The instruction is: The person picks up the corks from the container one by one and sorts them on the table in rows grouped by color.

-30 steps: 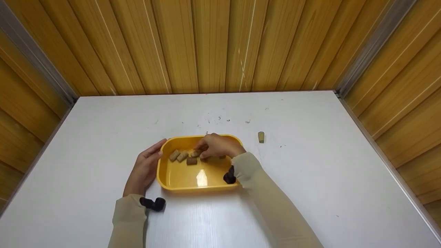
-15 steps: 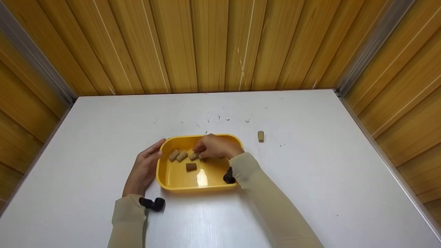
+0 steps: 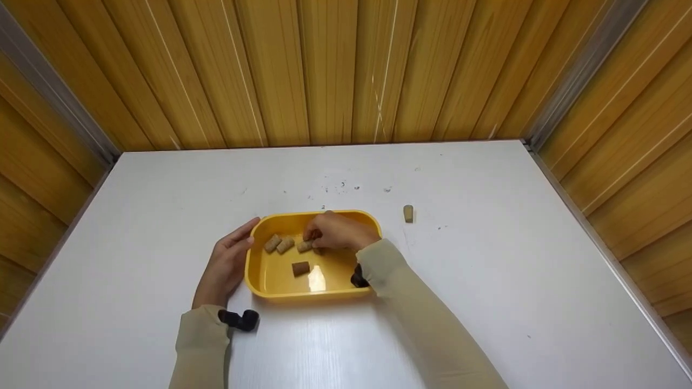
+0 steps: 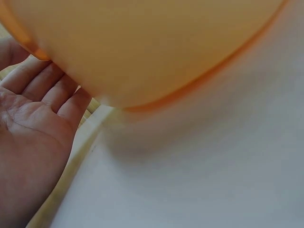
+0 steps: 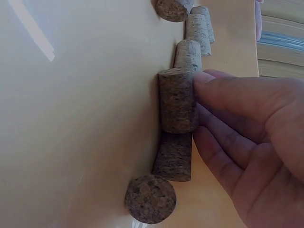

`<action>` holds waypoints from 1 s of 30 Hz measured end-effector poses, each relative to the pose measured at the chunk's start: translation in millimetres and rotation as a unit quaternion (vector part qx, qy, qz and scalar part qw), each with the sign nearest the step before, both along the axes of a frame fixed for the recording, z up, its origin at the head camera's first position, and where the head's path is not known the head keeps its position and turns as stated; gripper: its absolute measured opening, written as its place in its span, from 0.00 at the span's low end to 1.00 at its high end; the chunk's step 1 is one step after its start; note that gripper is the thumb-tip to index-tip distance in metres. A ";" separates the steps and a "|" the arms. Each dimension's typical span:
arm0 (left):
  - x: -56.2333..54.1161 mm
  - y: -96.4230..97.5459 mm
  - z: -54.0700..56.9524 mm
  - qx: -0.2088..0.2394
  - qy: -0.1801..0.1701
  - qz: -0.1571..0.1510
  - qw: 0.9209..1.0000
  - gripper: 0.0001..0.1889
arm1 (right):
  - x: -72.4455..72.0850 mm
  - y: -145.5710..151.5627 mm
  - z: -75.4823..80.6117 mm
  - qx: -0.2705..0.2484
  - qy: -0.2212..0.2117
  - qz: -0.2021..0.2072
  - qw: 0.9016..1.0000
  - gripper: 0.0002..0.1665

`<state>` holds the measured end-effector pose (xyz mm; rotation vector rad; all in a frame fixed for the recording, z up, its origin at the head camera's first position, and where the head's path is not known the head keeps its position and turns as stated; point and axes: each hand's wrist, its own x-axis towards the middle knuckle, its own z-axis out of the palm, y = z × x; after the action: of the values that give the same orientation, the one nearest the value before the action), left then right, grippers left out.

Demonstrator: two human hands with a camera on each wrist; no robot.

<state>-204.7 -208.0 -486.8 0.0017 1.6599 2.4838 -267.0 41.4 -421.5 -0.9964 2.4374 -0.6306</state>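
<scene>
A yellow plastic tray point(image 3: 313, 295) stands on the white table with several cork stoppers in it. My left hand point(image 3: 223, 270) rests against its left outer wall, fingers extended along the outside and thumb at the rim. Inside, my right hand point(image 3: 338, 231) has thumb and fingertips at the end of a light cork point(image 3: 304, 246). In the right wrist view, darker corks point(image 5: 178, 102) stand in a row beside those fingers. Two light corks point(image 3: 279, 243) lie farther left, and a brown cork point(image 3: 300, 268) lies apart, nearer the front. The right hand hides some corks in the head view.
One tapered cork point(image 3: 408, 214) is on the table point(image 3: 486, 259), right of the tray and beyond it. Wood-patterned panels point(image 3: 330, 70) wall the table at the back and sides. A black wrist camera point(image 3: 240, 320) sits at the left cuff.
The brown cork has moved toward the tray's front, away from the others. The light cork at my right fingertips has shifted slightly left and frontward. My left hand stays in place.
</scene>
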 end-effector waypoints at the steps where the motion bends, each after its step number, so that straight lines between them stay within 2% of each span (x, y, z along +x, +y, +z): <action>1: 0.0 0.0 0.1 -0.002 0.000 -0.001 1.000 0.29 | 0.1 0.0 -0.1 -0.001 0.002 0.001 1.000 0.12; 5: -0.3 0.1 0.6 -0.003 0.000 -0.005 1.000 0.28 | 0.3 -0.5 -0.7 -0.008 -0.001 0.004 1.000 0.11; 12: 0.1 -0.3 1.2 -0.001 0.001 -0.005 1.000 0.28 | 0.6 -1.2 -0.4 -0.008 -0.041 -0.008 0.999 0.11; 19: -0.6 -0.7 0.2 0.000 -0.001 0.002 1.000 0.29 | 0.9 -1.4 -0.5 -0.009 -0.023 0.014 1.000 0.10; 30: -0.6 -0.1 -0.2 0.009 0.001 -0.006 1.000 0.29 | -1.1 1.8 -0.1 -0.026 -0.019 0.030 0.999 0.11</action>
<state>-205.2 -208.0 -487.0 0.0158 1.6333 2.4896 -268.1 43.2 -421.6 -1.0642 2.3605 -0.6894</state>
